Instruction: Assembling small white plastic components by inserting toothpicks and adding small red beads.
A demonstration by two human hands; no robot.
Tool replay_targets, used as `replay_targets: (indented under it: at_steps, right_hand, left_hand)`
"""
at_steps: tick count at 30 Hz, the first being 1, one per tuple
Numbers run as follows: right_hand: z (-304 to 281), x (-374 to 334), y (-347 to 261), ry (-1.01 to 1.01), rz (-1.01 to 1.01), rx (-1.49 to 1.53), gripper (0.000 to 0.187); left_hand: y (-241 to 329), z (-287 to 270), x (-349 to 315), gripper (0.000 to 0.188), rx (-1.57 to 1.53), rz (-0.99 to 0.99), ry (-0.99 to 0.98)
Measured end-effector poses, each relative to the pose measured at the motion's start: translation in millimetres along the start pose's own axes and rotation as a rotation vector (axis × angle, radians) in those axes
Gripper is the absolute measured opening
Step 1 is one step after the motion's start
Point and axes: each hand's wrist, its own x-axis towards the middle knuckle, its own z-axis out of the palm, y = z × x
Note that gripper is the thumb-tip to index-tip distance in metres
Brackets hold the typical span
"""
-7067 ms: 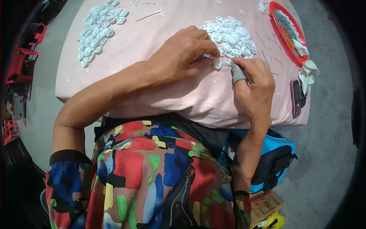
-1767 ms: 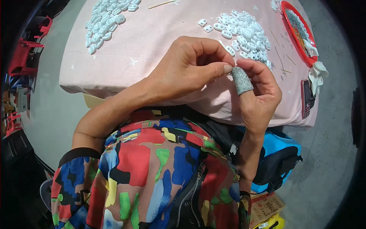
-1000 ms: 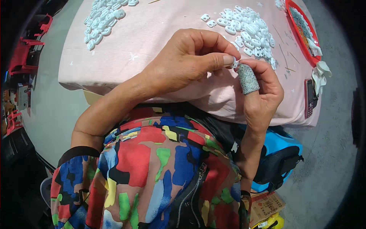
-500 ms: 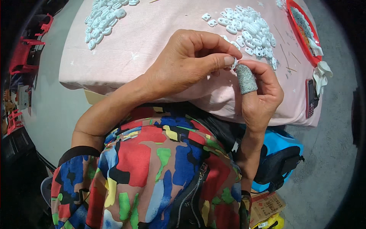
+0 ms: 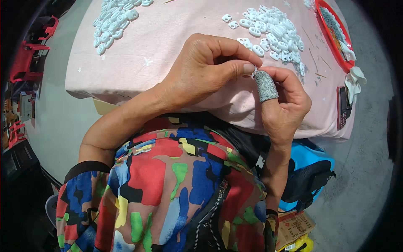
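Observation:
My left hand (image 5: 210, 69) pinches a small white plastic piece (image 5: 254, 73) between thumb and index finger; most of the piece is hidden by the fingertips. Meeting it from the right is my right hand (image 5: 289, 101), its index fingertip and thumb closed at the same piece. A grey speckled finger sleeve (image 5: 266, 86) covers the right thumb. Whether the right fingers also hold something thin cannot be made out. Just beyond my hands lies a pile of white oval pieces with holes (image 5: 277, 31). A second pile of white pieces (image 5: 113, 25) lies at the far left.
Pale pink cloth (image 5: 126, 69) covers the table. Thin brown sticks (image 5: 320, 75) and small grey bits lie right of the near pile. A red tray (image 5: 348, 66) with grey contents, white crumpled tissue (image 5: 355, 80) and a dark red phone (image 5: 341, 108) line the right edge.
Both hands have shifted slightly left, the right thumb with its sleeve most clearly. More white pieces of the right pile now show beyond the fingertips. The piles stay put.

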Motion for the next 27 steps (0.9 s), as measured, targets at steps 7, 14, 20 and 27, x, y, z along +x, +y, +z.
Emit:
replay_targets:
  at_steps: [7,14,20,27]
  right_hand:
    - [0.4,-0.8,-1.0,-0.007,0.026,-0.05,0.011]
    - [0.7,0.7,-5.6,0.013,0.032,-0.007,0.011]
    - [-1.6,0.4,-3.8,-0.001,0.017,0.008,0.015]
    - [-6.3,3.0,-2.2,0.0,-0.097,-0.136,0.016]
  left_hand:
    - [-2.3,0.8,0.9,0.017,0.049,0.036,0.011]
    - [2.1,-1.5,2.8,0.019,-0.122,-0.079,0.015]
    - [9.1,-1.5,1.8,0.02,-0.117,-0.11,-0.013]
    - [9.6,-4.4,3.2,0.018,-0.155,-0.159,-0.038]
